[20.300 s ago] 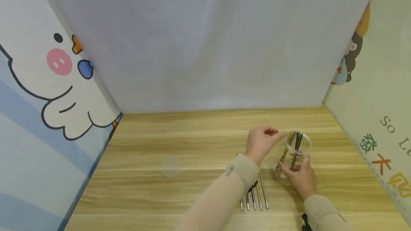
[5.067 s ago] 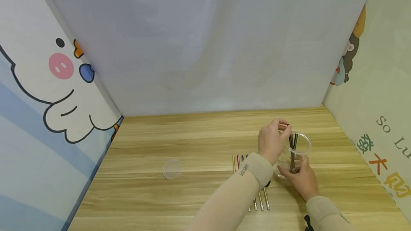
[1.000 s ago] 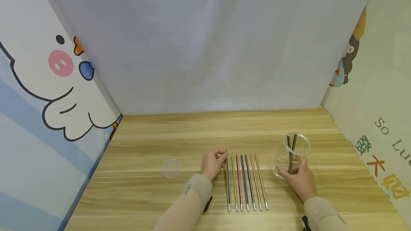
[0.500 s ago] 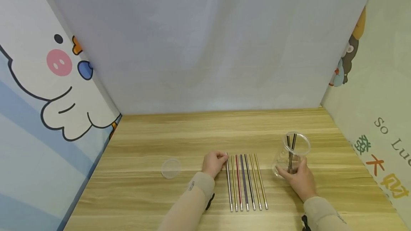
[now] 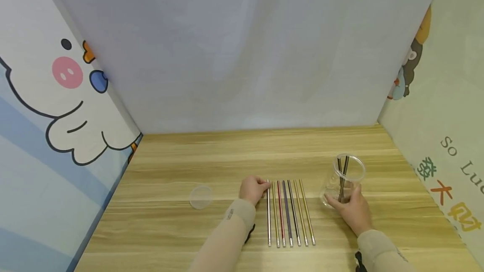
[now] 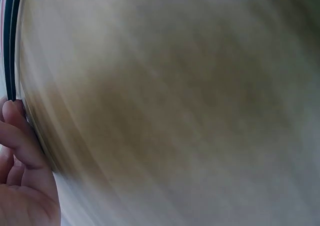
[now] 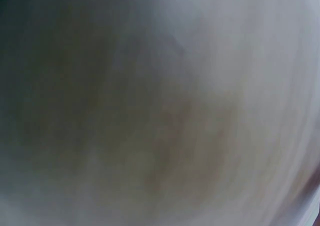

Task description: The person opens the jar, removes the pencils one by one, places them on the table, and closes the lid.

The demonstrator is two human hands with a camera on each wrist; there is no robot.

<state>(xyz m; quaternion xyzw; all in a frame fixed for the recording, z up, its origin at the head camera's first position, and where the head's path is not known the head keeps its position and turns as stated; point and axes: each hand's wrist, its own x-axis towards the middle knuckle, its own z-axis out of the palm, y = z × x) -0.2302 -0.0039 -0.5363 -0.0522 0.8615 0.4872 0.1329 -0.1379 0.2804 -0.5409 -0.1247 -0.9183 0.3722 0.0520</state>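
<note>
My left hand (image 5: 252,189) pinches the far end of a dark pencil (image 5: 269,217), which lies leftmost in a row on the table. In the left wrist view its thumb and fingertips meet at the dark pencil (image 6: 11,45). To its right lie several more pencils side by side, among them a red one (image 5: 281,213), a blue one (image 5: 288,213) and a gold one (image 5: 308,213), eraser ends toward me. My right hand (image 5: 354,211) grips the lower side of a clear plastic cup (image 5: 329,186), where dark pencils (image 5: 343,175) lean inside.
A round clear lid (image 5: 201,197) lies on the wood-grain table (image 5: 170,158), left of the row. A pale cloth wall (image 5: 245,74) stands behind, with printed panels on both sides. The right wrist view is mostly blurred.
Since the oldest frame, the row has grown leftward and the cup holds fewer pencils. Over the last second my left hand shifts slightly right, aligning the leftmost pencil; my right hand stays on the cup.
</note>
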